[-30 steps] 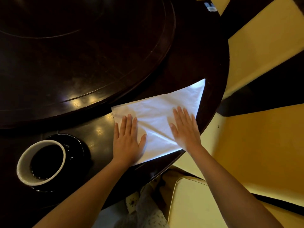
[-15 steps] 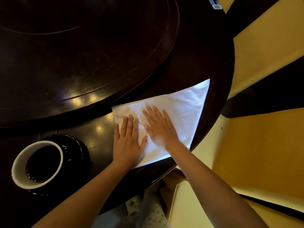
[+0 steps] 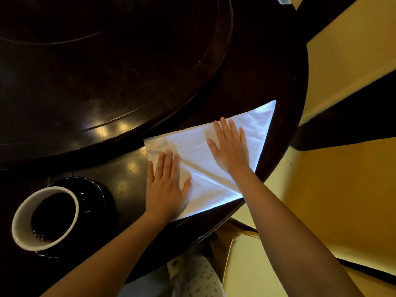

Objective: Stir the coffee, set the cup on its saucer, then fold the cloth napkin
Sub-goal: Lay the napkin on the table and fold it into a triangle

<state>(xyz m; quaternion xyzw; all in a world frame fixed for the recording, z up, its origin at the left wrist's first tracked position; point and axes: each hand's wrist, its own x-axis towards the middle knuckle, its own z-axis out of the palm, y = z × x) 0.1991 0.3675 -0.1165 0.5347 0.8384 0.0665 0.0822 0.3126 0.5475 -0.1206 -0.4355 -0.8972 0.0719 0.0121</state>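
A white cloth napkin [image 3: 255,127], folded into a triangle, lies flat near the table's right edge. My left hand [image 3: 167,185] presses its near left part with straight fingers. My right hand [image 3: 230,146] lies flat on the napkin's middle, fingers spread and pointing away from me. A white cup [image 3: 20,221] of dark coffee stands on a black saucer [image 3: 96,196] at the lower left, apart from both hands.
The dark round table [image 3: 267,61] carries a large raised turntable [image 3: 107,71] behind the napkin. Its curved edge runs just right of the napkin. A pale chair seat [image 3: 252,269] and yellow floor lie beyond. A small packet [image 3: 283,0] sits at the far edge.
My right hand slid from the napkin's near right part leftward to beside the left hand, then out to the napkin's middle. The left hand has stayed pressed in place.
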